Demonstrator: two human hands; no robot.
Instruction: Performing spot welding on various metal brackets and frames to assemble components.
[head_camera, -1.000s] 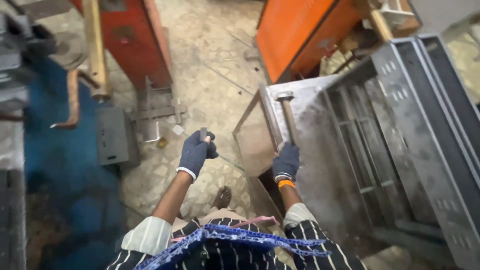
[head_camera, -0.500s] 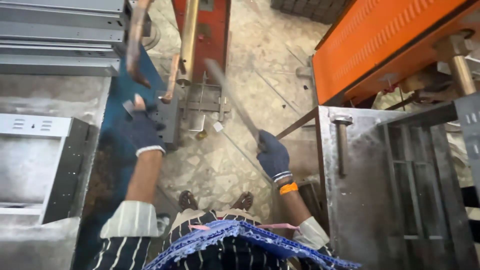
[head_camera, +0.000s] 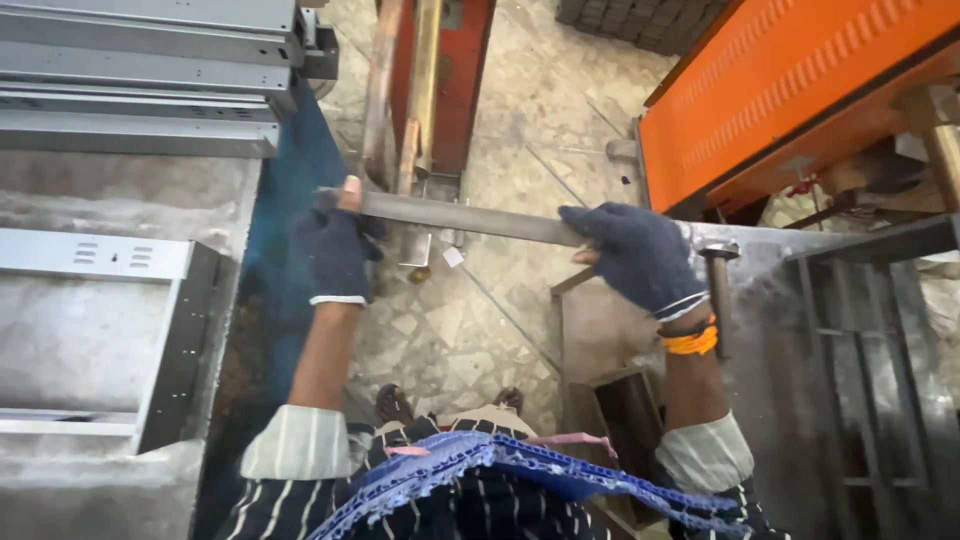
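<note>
I am gripping a long flat metal bar (head_camera: 470, 217) with both gloved hands. My left hand (head_camera: 335, 250) is closing round its left end, thumb up; my right hand (head_camera: 640, 255) is clamping its right part. The bar is lying crosswise above the floor, sloping slightly down rightward, toward the hammer (head_camera: 720, 295) on the steel cabinet (head_camera: 800, 390).

A: What colours mark my hands?
B: My left hand (head_camera: 335, 250) and right hand (head_camera: 635, 255) wear dark navy knitted gloves; an orange band (head_camera: 690, 342) circles the right wrist.

A: And the surroundings?
B: Long flat grey metal strip (head_camera: 470, 217); bright orange ribbed machine panel (head_camera: 790, 90); speckled beige stone floor (head_camera: 470, 320); my black-and-white striped shirt (head_camera: 480, 505).
</note>
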